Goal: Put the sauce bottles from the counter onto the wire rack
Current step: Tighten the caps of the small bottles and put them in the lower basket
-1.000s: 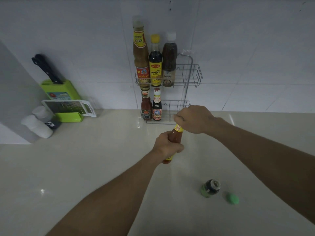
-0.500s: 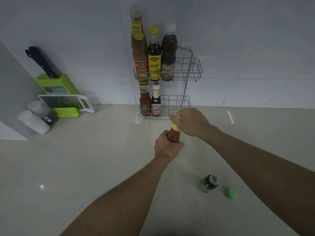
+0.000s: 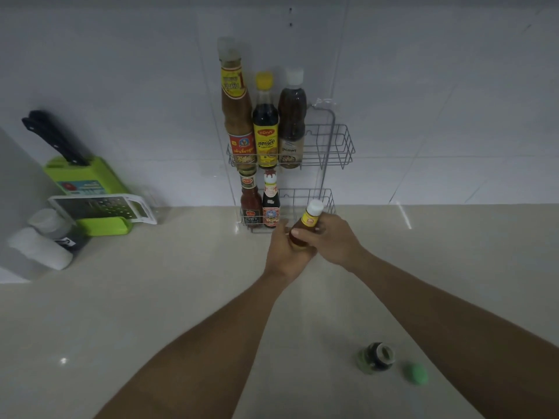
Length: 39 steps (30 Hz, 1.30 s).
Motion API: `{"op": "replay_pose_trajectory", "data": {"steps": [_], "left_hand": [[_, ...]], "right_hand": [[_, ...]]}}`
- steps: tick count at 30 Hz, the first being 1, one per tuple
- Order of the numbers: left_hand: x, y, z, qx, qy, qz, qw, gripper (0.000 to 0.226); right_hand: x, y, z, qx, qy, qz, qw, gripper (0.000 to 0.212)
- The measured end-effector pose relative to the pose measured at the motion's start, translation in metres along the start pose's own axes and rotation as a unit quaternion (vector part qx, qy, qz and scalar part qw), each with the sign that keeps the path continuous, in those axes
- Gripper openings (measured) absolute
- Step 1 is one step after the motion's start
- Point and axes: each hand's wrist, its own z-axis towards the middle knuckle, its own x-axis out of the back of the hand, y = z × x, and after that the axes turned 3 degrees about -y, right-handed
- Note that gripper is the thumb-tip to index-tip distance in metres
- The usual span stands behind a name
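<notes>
Both hands on one small sauce bottle (image 3: 306,229), held just in front of wire rack (image 3: 328,152) lower tier, tilted slightly right. Left hand (image 3: 286,252) grip wrapped around the body from below; right hand (image 3: 337,238) grip closed on the neck side. Bottle: red-brown fill, yellow neck label, white round cap. Rack: thin grey wire, two basket tiers on white tiled wall. Upper tier: three tall bottles at left end. Lower tier: two short red-labelled bottles (image 3: 260,204) at left, right part bare. Glossy cream counter (image 3: 151,297). Well in front of rack, to the right: open dark jar (image 3: 376,357) with green label, green cap (image 3: 416,373) just beside it.
</notes>
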Motion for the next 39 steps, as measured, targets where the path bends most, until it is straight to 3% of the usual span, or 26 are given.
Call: {"op": "replay_pose_trajectory", "data": {"steps": [3, 6, 12, 18, 28, 39], "left_hand": [[0.016, -0.002, 0.015, 0.036, 0.044, 0.087, 0.995, 0.082], [0.029, -0.004, 0.027, 0.050, 0.073, 0.103, 0.991, 0.084], [0.049, -0.015, 0.054, 0.070, 0.132, 0.156, 0.976, 0.098], [0.060, -0.023, 0.078, 0.063, 0.141, 0.149, 0.977, 0.100], [0.061, -0.033, 0.085, 0.094, 0.112, 0.178, 0.973, 0.111], [0.064, -0.032, 0.079, 0.074, 0.084, 0.189, 0.976, 0.110]], "right_hand": [[0.005, -0.002, 0.027, 0.006, 0.047, -0.026, 0.999, 0.018], [0.008, -0.003, 0.053, 0.026, 0.090, -0.053, 0.994, 0.022], [-0.002, 0.006, 0.090, 0.045, 0.106, -0.068, 0.991, 0.027], [-0.015, 0.008, 0.118, 0.060, 0.062, -0.087, 0.993, 0.030], [-0.031, 0.037, 0.137, -0.034, -0.002, -0.092, 0.995, 0.033], [-0.039, 0.043, 0.127, -0.090, -0.059, -0.061, 0.992, 0.054]]}}
